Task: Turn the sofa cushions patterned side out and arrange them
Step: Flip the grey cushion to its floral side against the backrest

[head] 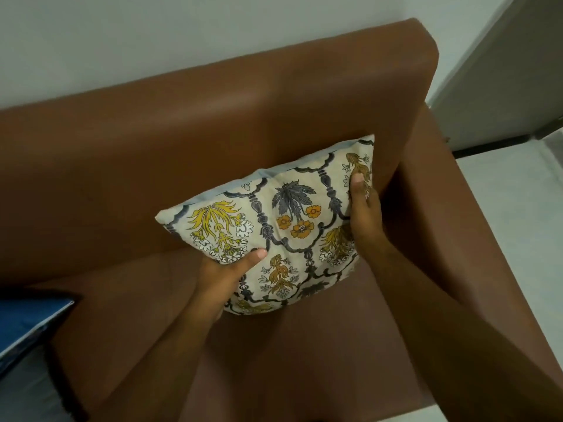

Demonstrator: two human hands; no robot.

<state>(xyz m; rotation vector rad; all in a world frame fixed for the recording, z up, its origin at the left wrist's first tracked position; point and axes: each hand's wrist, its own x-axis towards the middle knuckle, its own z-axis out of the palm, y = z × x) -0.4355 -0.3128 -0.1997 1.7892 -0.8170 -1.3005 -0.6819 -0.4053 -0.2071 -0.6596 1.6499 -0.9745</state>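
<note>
Blue item [27, 324]: far left edge, lying on the seat — dark blue w/ a pale border; only part in view, can't tell what it is.
Sofa [189, 138]: brown, smooth covering; backrest runs across the upper frame, seat below it, right armrest at the right side.
Wall [152, 35]: pale, plain, behind the backrest.
Left hand [225, 281]: clamped on the cushion's lower left edge — thumb lies flat on the patterned face, other fingers hidden behind/under the cushion.
Cushion [292, 226]: in the sofa's right corner, tilted, its top edge leaning on the backrest, lower edge down by the seat. Patterned side faces out twd the camera: cream ground, dark grey lattice, yellow + orange flowers, a grey leafy motif near centre. A thin strip of pale blue backing shows along the top edge.
Right hand [364, 208]: closed on the cushion's right edge near the upper corner; thumb pressed on the patterned face, remaining fingers wrapped out of sight btwn cushion and armrest.
Forearms: both bare, reaching in from the bottom of the frame.
Floor [502, 193]: light tiles, right of the armrest.
Door or panel [499, 71]: grey, upper right corner, beside the wall — can't tell which.
</note>
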